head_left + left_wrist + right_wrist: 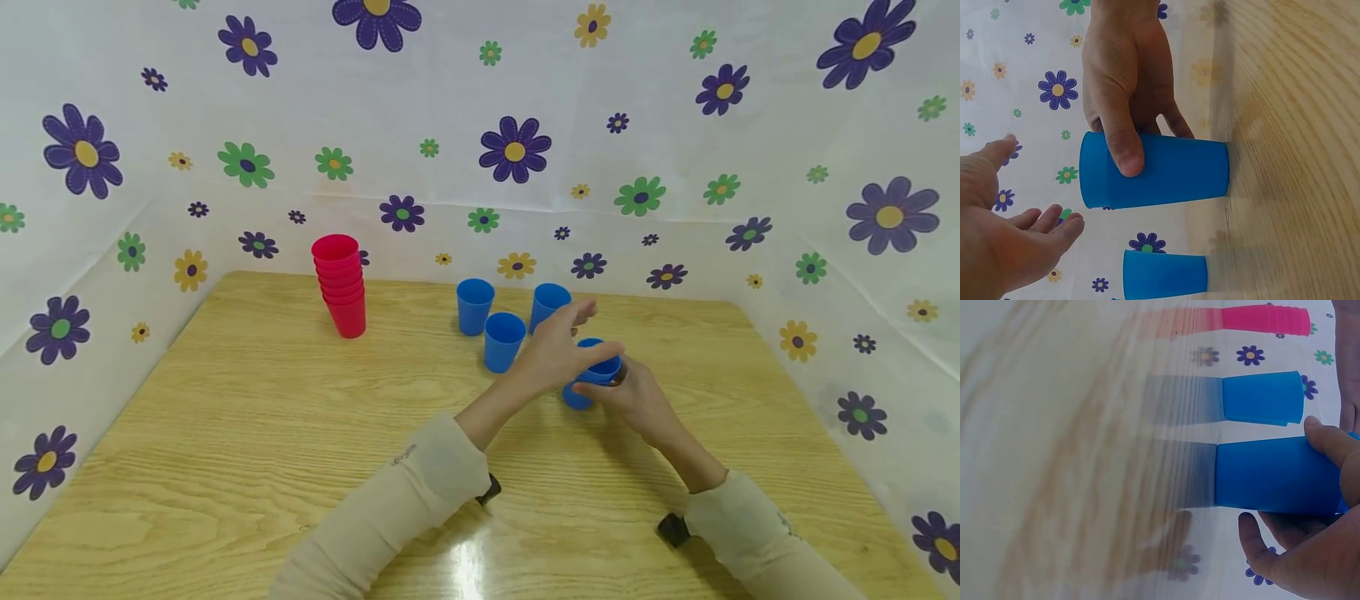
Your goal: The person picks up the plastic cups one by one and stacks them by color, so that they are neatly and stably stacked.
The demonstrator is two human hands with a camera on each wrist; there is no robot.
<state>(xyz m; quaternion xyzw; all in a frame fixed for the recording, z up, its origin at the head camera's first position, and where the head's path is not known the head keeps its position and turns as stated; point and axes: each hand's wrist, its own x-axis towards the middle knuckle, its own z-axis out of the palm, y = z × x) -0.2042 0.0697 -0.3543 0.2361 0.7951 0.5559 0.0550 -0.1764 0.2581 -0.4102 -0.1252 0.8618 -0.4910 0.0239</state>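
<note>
We are wearing long left sleeve point(375, 521) and matching right sleeve point(772, 542), both pale cream, softly creased; cuffs point(461, 458) are fitting loosely, leaving left hand point(557, 343) and right hand point(637, 396) bare; left marking point(403, 454) is running across sleeve near cuff, small, dark, lettering-like, too tiny for us to be reading; right marking point(786, 525) is showing fainter; below cuffs we are carrying left black piece point(491, 489), partly covered, and right black piece point(672, 529), squarish, blunt-edged.
</note>
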